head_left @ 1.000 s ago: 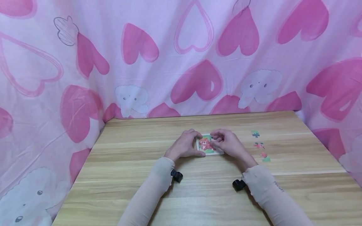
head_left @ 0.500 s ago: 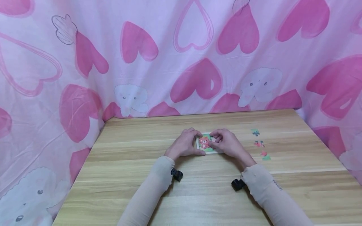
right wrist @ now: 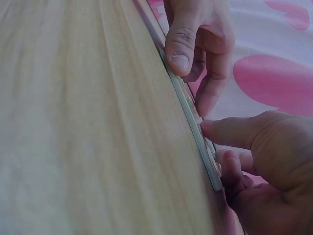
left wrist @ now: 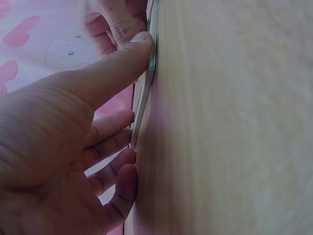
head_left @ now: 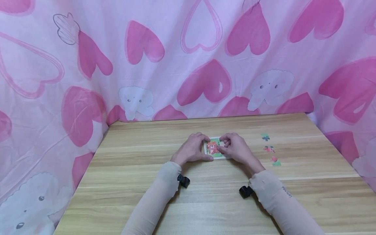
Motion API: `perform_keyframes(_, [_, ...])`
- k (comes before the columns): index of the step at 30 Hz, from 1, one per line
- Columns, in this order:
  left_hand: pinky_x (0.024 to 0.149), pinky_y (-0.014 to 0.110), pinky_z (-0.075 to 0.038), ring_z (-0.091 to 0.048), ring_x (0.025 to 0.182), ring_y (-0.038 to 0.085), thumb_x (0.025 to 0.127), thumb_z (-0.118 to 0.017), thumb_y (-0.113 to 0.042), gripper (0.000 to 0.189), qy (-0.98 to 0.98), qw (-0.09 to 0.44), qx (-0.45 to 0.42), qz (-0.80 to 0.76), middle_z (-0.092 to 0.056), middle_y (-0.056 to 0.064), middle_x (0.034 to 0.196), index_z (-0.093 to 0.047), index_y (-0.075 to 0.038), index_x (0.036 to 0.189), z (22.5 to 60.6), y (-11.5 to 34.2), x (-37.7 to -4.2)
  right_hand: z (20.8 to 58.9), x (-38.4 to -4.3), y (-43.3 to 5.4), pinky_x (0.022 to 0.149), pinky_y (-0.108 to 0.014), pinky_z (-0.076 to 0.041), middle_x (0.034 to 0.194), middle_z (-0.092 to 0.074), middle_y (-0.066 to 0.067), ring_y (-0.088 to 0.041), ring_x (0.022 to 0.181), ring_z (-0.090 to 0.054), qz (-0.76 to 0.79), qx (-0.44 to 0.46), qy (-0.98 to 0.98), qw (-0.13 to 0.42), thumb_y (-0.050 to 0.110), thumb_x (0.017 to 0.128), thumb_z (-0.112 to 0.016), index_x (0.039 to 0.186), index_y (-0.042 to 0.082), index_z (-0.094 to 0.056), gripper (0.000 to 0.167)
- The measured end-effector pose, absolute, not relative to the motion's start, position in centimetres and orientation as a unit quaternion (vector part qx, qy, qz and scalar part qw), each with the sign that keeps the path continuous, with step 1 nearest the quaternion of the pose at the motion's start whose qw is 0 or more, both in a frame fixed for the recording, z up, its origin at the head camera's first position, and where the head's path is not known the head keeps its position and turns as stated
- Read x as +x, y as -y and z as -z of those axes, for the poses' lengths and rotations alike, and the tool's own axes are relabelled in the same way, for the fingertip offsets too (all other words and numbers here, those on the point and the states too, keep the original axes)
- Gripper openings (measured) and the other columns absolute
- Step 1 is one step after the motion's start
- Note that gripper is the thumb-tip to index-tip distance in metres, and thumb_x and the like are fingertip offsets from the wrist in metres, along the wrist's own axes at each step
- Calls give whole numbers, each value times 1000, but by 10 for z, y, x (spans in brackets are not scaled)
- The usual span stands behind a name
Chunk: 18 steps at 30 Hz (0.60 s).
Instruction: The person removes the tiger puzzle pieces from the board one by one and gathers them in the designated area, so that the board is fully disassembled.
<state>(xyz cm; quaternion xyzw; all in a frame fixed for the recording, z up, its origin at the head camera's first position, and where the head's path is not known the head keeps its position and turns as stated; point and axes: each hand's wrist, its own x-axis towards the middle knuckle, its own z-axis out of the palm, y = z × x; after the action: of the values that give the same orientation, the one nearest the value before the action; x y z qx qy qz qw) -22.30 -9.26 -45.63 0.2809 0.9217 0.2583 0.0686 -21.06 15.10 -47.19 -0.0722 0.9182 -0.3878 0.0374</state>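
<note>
Right thumb (head_left: pixel 223 149) shifted inward, framed puzzle (head_left: pixel 212 148) lying between both hands (head_left: pixel 190 149) (head_left: pixel 237 148)

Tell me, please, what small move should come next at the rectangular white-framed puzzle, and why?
Probably a gentle press with the right hand: its thumb touches the puzzle, and the left hand grips the left end. Whether everything there lies flat is hidden, so the three small multicoloured loose jigsaw pieces can wait.

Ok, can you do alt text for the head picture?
A person's left hand holds a small animal puzzle on a wooden table while the right hand touches it. Loose pieces lie to the right, with a pink heart-patterned cloth behind.
</note>
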Motion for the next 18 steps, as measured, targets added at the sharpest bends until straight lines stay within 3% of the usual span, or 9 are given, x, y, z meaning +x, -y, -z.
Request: perform_keyframes(18, [127, 40, -44, -54, 142, 27, 83, -100, -49, 81, -921, 67, 284, -257, -64, 5, 146, -67, -10, 146, 456, 92, -223, 468, -212, -150, 87, -36, -53, 119, -60, -15, -25, 101, -60, 395, -86, -913, 59, 16, 100, -84, 134, -3, -66, 44])
